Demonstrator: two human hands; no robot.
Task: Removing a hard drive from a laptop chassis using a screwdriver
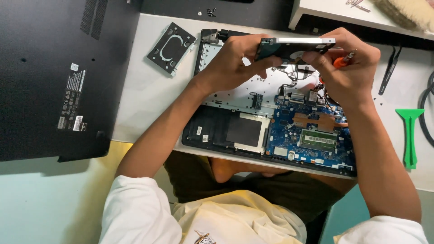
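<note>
An opened laptop [253, 135] lies on the white table, its blue circuit board [312, 135] and copper heat pipe showing. Above it I hold a flat hard drive [294, 44] on edge between both hands. My left hand [233, 61] grips the drive's left end. My right hand [348, 63] pinches its right end and also has an orange-handled screwdriver [343, 59] tucked in the fingers.
The laptop's black bottom cover [49, 77] lies at the left. A black metal drive bracket [172, 47] rests behind the laptop. Black tweezers [389, 70], a green pry tool [410, 135] and a black cable [425, 113] lie at the right. A white shelf [343, 13] stands behind.
</note>
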